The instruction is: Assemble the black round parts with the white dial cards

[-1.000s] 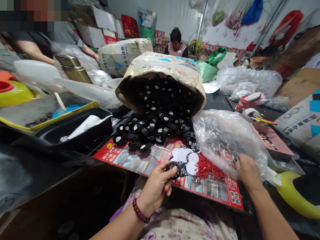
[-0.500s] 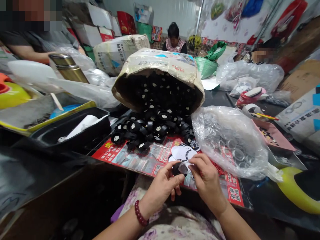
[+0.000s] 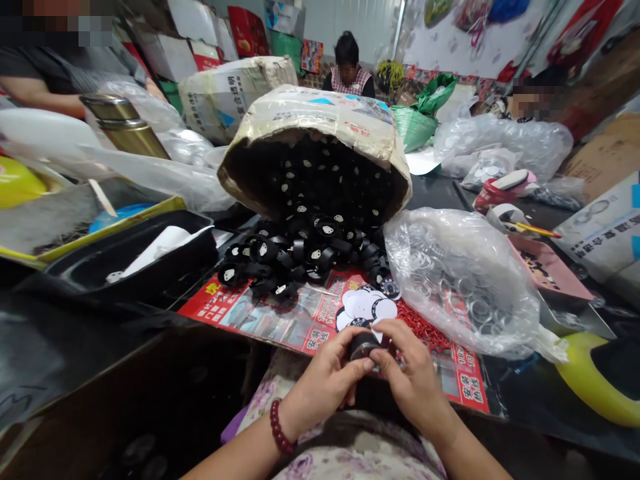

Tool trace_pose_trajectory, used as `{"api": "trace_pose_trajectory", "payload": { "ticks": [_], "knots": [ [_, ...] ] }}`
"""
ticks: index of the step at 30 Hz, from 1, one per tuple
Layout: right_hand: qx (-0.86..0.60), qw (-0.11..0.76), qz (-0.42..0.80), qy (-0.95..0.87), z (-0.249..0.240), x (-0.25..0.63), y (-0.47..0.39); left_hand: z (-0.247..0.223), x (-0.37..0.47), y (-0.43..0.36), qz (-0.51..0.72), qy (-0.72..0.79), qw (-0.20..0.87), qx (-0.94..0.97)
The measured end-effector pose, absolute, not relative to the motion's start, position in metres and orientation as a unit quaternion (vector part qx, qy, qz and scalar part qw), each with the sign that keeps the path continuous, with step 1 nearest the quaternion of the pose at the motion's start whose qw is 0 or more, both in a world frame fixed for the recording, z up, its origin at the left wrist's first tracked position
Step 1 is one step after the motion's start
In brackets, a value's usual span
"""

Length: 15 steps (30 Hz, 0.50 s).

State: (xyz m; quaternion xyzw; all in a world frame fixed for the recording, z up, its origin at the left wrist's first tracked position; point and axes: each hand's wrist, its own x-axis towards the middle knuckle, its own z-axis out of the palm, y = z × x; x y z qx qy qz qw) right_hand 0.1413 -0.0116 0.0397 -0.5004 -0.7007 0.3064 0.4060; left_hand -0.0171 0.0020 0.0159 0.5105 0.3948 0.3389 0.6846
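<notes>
1. Black and slightly glossy, a small round casing sits between both hands, over the near edge of a red printed board.
2. Squat in form, it shows no clear long axis; fingers hide much of it, so I cannot tell where its face points.
3. Left hand: thumb and forefinger pinch its left side.
4. Right hand: thumb and forefinger, nearly closed, grip its right side.
5. Just beyond lie white discs.
6. Farther off, similar black casings spill from a sack.
</notes>
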Motion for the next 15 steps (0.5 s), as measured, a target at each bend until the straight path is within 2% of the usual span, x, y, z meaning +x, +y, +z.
{"api": "trace_pose_trajectory", "payload": {
  "ticks": [3,6,10,15],
  "knots": [
    [-0.490,0.361,0.406,-0.681,0.042,0.146,-0.009,0.022,-0.022,0.001,0.341,0.412,0.560,0.632],
    [-0.493,0.366,0.425,-0.665,0.044,0.145,-0.011,0.028,-0.022,-0.001,0.349,0.407,0.476,0.697],
    [-0.509,0.383,0.426,-0.643,0.043,0.139,-0.014,0.028,-0.020,-0.001,0.354,0.413,0.463,0.700],
    [-0.489,0.349,0.426,-0.677,0.039,0.139,-0.010,0.024,-0.025,-0.001,0.335,0.410,0.448,0.721]
  ]
}}
